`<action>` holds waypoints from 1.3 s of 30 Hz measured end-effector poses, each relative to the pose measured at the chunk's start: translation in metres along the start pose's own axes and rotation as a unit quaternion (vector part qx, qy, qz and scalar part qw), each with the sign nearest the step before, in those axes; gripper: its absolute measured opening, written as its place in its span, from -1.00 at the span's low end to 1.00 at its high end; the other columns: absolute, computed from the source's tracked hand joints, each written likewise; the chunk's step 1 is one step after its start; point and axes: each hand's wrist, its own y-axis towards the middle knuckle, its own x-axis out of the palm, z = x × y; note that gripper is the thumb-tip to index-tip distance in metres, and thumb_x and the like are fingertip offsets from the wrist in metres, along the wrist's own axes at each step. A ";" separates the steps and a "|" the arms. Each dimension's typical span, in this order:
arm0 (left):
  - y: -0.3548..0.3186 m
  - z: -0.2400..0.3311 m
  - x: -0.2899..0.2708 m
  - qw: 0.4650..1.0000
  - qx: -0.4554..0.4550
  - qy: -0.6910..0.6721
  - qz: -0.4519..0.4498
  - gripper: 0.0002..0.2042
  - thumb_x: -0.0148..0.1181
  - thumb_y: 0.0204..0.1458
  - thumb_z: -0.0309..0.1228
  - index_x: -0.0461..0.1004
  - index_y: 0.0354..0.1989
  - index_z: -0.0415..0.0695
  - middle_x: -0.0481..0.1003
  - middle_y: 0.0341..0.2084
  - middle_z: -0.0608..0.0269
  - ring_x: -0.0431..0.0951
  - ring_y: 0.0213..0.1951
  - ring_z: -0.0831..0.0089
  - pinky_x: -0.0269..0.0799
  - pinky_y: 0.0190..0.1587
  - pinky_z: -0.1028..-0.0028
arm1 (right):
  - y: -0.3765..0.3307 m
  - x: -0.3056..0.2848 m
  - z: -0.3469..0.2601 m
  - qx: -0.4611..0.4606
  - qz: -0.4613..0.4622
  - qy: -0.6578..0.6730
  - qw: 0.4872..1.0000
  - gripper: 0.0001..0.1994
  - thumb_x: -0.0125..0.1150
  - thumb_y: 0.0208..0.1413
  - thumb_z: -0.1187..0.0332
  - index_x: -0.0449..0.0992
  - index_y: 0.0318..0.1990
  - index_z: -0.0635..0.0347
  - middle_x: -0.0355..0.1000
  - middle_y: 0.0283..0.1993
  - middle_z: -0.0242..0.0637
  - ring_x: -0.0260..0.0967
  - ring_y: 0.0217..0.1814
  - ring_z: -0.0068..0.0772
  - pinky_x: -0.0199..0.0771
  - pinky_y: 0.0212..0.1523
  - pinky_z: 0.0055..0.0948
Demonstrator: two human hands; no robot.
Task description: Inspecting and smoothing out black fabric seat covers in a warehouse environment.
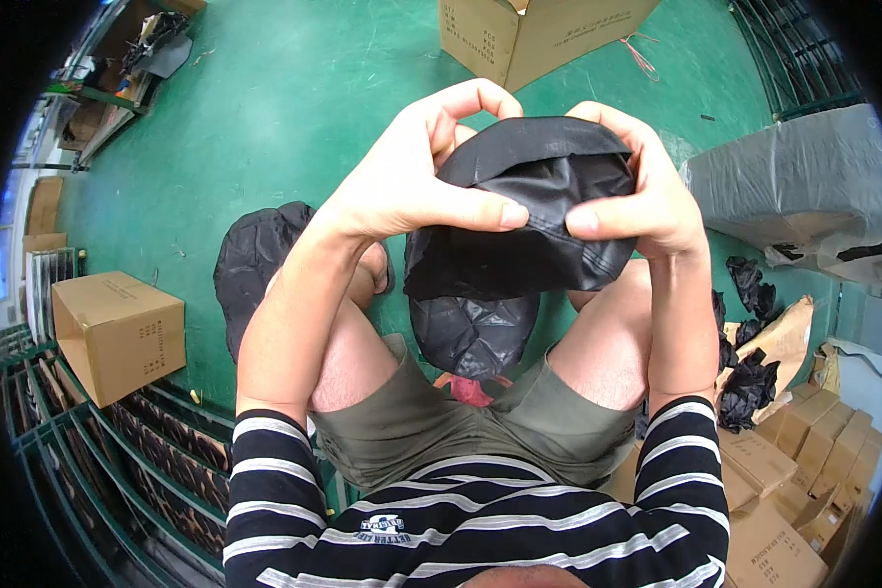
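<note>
Raised above my knees, a black leather-look, cap-shaped cover (568, 176) hangs between both hands, with a folded rim and stitched seams showing. My left hand (421, 181) grips its left side, the thumb pressed on the front and the fingers curled behind the upper edge. On the opposite side my right hand (647, 191) holds it the same way, its thumb close to the other thumb. Below it, between my thighs, lies a rounded black bundle (475, 333) of similar creased material. Another rounded black bundle (255, 265) sits beyond my left forearm.
A cardboard box (549, 44) stands ahead on the green floor. To the left, another carton (118, 328) rests by green metal racks (118, 470). A grey wrapped block (804, 181), black scraps (750, 387) and stacked cartons (818, 441) line the right.
</note>
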 end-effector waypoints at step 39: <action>0.029 -0.030 -0.026 0.699 0.269 0.583 0.315 -0.66 0.06 -0.25 -0.66 0.50 -0.24 -0.09 0.51 -0.37 0.17 0.54 -0.24 0.10 0.47 -0.19 0.23 | 0.036 -0.009 0.030 -0.304 0.433 -0.447 0.721 -0.80 0.04 -0.32 0.68 0.35 -0.43 0.28 0.24 -0.61 -0.21 0.27 -0.58 -0.29 0.34 -0.46 -0.43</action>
